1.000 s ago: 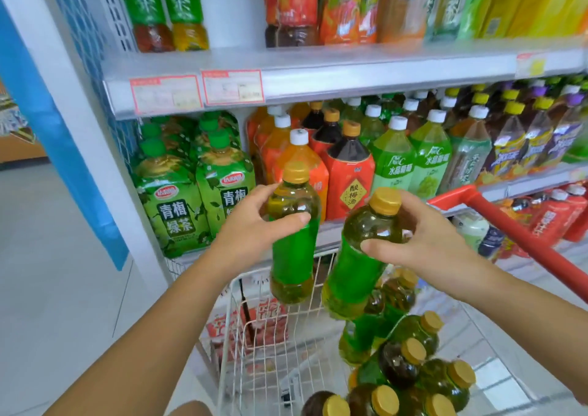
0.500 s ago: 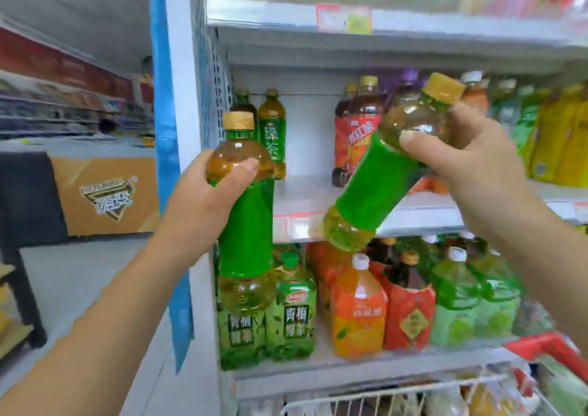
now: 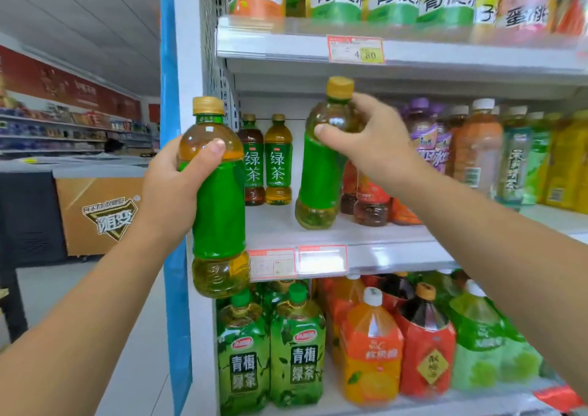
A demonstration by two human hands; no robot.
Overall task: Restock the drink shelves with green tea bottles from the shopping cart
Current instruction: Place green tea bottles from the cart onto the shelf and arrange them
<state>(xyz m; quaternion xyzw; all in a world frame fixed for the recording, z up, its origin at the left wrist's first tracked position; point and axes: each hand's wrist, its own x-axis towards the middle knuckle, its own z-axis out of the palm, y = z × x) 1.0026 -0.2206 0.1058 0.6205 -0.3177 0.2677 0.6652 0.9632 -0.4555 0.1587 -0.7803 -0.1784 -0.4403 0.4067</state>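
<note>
Head view. Two green-tea bottles: green sleeve, amber liquid, gold cap.

Left bottle point(image 3: 219, 199) upright, forward of the shelf point(image 3: 366, 240) edge. Gripped at the shoulder by left hand point(image 3: 171, 189), thumb point(image 3: 210, 151) across the front.

Right bottle point(image 3: 321, 167) at its 3 o'clock, slightly tilted, base low over shelf; contact not determinable. Right hand point(image 3: 375, 142) curled round its shoulder.

Shelved bottles point(image 3: 278, 161) at rear, between the two.

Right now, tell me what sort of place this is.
Probably a supermarket or grocery shop: tiered shelves packed with bottled drinks, price tags on the shelf edges, and more stocked aisles behind at left.
</note>
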